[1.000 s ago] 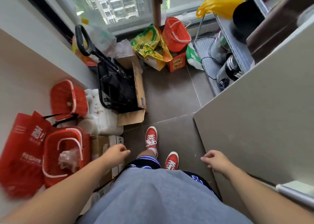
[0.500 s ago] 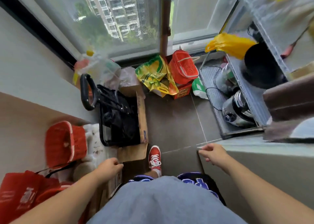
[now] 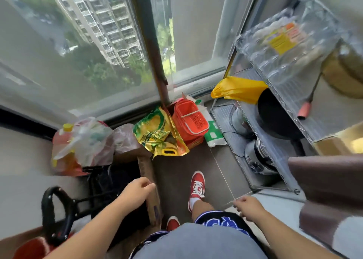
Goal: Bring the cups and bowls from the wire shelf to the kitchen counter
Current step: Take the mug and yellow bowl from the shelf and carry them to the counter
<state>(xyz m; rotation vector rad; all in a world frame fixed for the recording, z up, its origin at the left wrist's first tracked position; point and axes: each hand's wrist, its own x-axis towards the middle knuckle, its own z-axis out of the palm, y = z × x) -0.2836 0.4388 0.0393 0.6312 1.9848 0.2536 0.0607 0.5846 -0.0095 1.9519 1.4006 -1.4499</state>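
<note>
A metal wire shelf (image 3: 282,160) stands on the right against the window. Its upper level holds a clear plastic pack (image 3: 284,42), its middle level a black pan (image 3: 275,117) and a yellow bag (image 3: 237,90), its lowest level metal pots (image 3: 259,158). No cup or bowl shows clearly. My left hand (image 3: 135,192) hangs over a cardboard box edge, fingers loosely curled, holding nothing. My right hand (image 3: 249,205) hovers low beside a pale wall corner, fingers curled, holding nothing.
Clutter lines the narrow tiled floor: a black folding trolley (image 3: 59,213), a cardboard box (image 3: 149,180), plastic bags (image 3: 86,141), a yellow-green sack (image 3: 157,135), an orange basket (image 3: 190,119). A brown ledge (image 3: 324,172) juts in at right. My red shoes (image 3: 197,184) stand mid-floor.
I have stepped forward toward the window and my view has tilted up. The wire shelf is nearer and its upper levels are visible. Both hands stayed low and held nothing.
</note>
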